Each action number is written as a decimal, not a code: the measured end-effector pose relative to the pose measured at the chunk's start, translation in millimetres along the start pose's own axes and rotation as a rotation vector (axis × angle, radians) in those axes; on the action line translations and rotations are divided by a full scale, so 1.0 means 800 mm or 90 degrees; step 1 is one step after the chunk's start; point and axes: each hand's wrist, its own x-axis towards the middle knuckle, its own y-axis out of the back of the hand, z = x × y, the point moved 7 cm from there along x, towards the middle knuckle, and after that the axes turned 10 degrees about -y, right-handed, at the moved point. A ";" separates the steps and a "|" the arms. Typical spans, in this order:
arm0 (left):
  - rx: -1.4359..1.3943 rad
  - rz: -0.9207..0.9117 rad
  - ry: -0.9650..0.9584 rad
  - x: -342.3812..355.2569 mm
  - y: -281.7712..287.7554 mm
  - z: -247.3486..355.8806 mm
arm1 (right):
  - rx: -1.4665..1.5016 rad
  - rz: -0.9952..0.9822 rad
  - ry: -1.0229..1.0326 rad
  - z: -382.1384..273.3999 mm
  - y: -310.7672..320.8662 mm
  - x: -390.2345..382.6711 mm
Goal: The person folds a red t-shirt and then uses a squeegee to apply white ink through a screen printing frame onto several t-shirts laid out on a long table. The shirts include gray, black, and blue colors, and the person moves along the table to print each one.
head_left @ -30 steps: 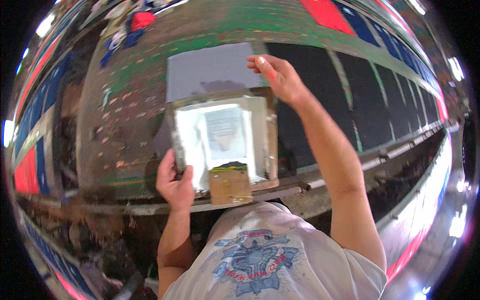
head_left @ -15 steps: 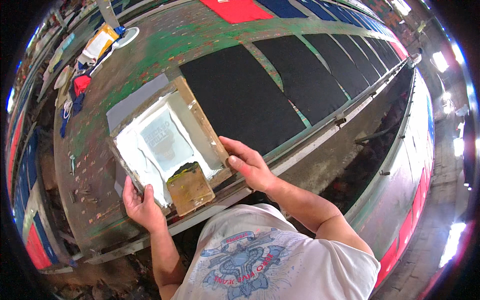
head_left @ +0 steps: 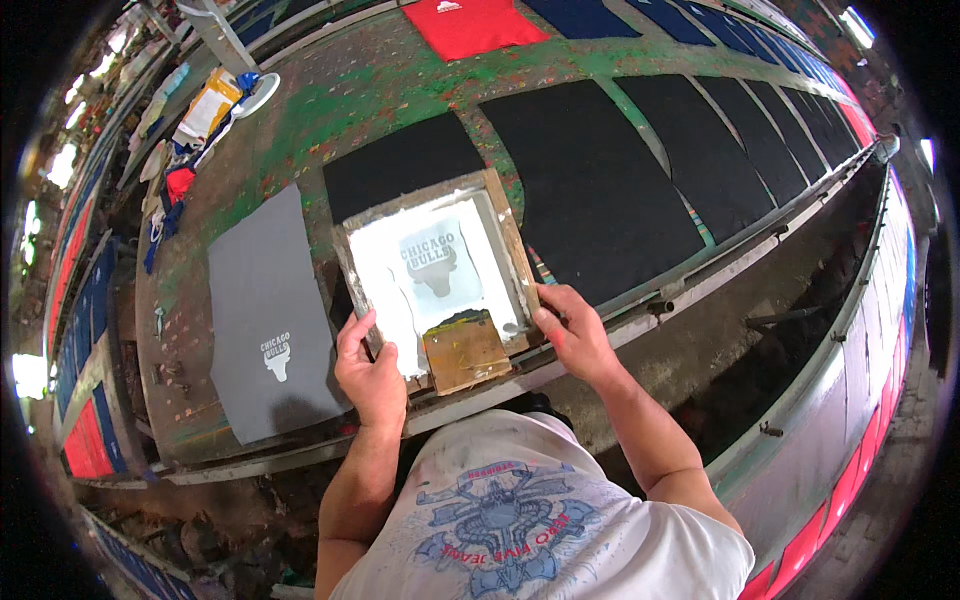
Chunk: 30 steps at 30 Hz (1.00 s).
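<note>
Both my hands hold a wooden-framed printing screen (head_left: 516, 240) above a black fabric panel (head_left: 410, 160) near the table's front edge. My left hand (head_left: 372, 375) is closed on the frame's near left side, and my right hand (head_left: 575, 335) grips its near right side. White ink lies around a stencil with lettering and a bull's head in the mesh. A brown squeegee (head_left: 466, 358) with a dark, yellow-streaked edge rests inside the frame at its near end. Left of it lies a grey fabric panel (head_left: 265, 270) bearing a white print. Whether the frame touches the black panel is unclear.
More black panels (head_left: 590, 180) run in a row to the right. A red panel (head_left: 475, 30) and navy panels (head_left: 580, 18) lie along the far side. Cloth scraps (head_left: 180, 185) sit at the left, near a post (head_left: 215, 35). A metal rail (head_left: 640, 305) edges the long table.
The screen has moved right, from over the grey panel to over the nearest black one. The grey panel now shows in full with its white print. Both hands kept their hold.
</note>
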 end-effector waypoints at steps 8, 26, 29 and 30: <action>0.029 0.029 0.079 -0.001 0.004 -0.020 | -0.138 -0.017 0.014 -0.035 0.014 0.007; 0.105 -0.003 0.126 0.002 0.000 -0.021 | -0.089 -0.063 -0.031 -0.030 0.022 0.010; 0.214 -0.083 0.084 0.010 -0.007 -0.004 | -0.150 -0.011 0.041 -0.051 0.022 0.005; 0.250 -0.112 0.072 0.013 -0.009 0.002 | -0.213 0.048 0.123 -0.068 0.021 -0.004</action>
